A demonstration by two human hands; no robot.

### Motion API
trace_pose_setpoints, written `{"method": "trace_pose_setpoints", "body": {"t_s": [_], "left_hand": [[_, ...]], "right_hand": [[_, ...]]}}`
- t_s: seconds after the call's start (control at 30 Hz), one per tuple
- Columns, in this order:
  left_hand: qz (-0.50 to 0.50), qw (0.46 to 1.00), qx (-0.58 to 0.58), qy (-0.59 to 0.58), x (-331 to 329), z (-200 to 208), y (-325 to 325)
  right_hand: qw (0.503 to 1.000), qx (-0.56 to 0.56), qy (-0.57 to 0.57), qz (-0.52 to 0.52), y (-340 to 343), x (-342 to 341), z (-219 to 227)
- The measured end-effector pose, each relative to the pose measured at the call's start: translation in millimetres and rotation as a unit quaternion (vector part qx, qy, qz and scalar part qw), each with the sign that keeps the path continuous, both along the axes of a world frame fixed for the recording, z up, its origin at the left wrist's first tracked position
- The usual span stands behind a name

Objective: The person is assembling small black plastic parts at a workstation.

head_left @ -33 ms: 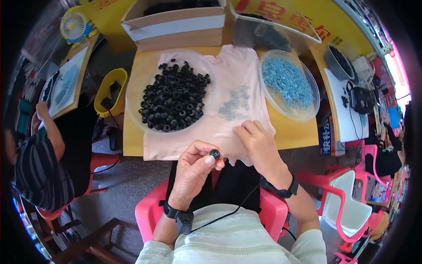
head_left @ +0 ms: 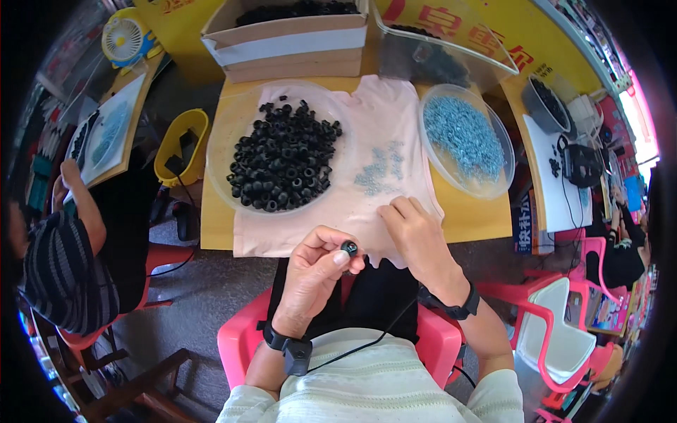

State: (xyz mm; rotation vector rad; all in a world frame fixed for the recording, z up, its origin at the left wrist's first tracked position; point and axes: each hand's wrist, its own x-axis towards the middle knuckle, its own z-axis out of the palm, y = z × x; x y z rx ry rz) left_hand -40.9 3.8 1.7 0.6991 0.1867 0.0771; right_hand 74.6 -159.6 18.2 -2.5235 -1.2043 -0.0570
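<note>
- A cardboard box (head_left: 285,42) stands at the desk's (head_left: 465,218) far edge.
- A yellow fan (head_left: 125,39) sits left of the box.
- A yellow bucket (head_left: 181,144) hangs beside the desk's left edge.
- A pink chair (head_left: 564,338) stands right of the desk.

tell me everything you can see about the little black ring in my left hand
The small black ring is a round, dark, rubbery-looking grommet with a hole through its middle that shows a pale glint. It looks like those heaped in the clear plastic dish. It is pinched at the fingertips of the left hand, thumb below and fingers curled around it, its open face turned up toward the camera. It is held just off the near edge of the pink cloth, close to the right hand, which is not touching it.
</note>
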Motion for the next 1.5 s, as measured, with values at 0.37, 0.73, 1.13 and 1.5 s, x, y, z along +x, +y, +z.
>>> {"method": "trace_pose_setpoints", "body": {"t_s": [0.37, 0.73, 1.13, 1.5], "left_hand": [[0.014, 1.000, -0.028, 0.000, -8, 20, -4], [-0.047, 0.997, -0.034, -0.055, -5, 14, -13], [-0.031, 0.998, -0.025, -0.057, -5, 11, -12], [0.002, 0.997, 0.067, -0.043, -4, 16, -8]], "right_hand": [[0.885, 0.251, 0.383, -0.085, -2, -6, 48], [0.793, 0.395, 0.463, 0.027, -9, -20, 67], [0.775, 0.398, 0.490, 0.030, -5, -22, 56], [0.805, 0.405, 0.433, 0.035, -1, -25, 48]]}}
